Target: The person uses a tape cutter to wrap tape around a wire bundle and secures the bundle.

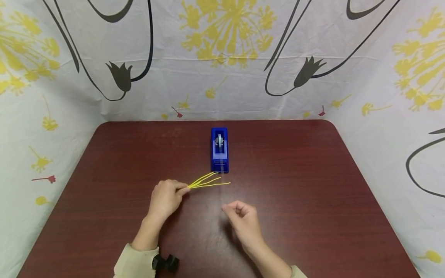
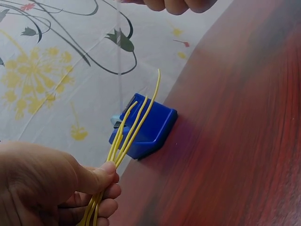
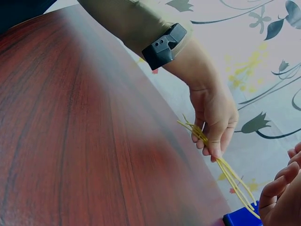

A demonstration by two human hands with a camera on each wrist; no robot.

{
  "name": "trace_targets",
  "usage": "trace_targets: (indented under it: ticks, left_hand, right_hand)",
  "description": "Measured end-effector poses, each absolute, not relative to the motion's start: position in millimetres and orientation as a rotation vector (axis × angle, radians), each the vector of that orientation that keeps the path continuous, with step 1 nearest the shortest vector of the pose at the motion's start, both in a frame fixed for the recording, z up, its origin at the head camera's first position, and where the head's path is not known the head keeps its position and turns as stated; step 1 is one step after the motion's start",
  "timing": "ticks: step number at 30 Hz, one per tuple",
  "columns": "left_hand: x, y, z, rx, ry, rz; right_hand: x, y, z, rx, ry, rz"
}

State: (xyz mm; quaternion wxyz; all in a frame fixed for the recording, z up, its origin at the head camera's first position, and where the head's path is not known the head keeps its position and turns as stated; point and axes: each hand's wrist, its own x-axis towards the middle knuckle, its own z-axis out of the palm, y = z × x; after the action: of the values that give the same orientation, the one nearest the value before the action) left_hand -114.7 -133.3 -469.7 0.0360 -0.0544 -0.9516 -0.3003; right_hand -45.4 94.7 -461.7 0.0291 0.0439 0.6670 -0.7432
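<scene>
My left hand pinches a bundle of several thin yellow wires between thumb and fingers. Their loose ends fan out to the right, just in front of a blue tape dispenser. From the dispenser a strip of clear tape stretches toward me, taut and see-through. Its free end is pinched in the thumb and fingertips of my right hand, to the right of and nearer than the wires. In the left wrist view the wires overlap the dispenser, and the other wire ends run down behind the left fingers.
Both hands work over a dark red wood-grain table. A white cloth with yellow and grey flower prints hangs behind it and along the sides. A black wrist camera sits at the left sleeve.
</scene>
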Motion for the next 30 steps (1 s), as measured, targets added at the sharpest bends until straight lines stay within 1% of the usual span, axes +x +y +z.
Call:
trace_targets:
  ticks: [19,30]
  left_hand:
    - [-111.7,-108.0,-468.0,-0.355,-2.850,-0.911]
    - [-108.9,-97.0,-462.6,-0.382,-2.849,-0.937]
  right_hand:
    - [-46.4,94.2,-461.0,0.097,2.106,-2.290]
    - [-46.6,95.0,-460.2,0.101,2.088,-2.288]
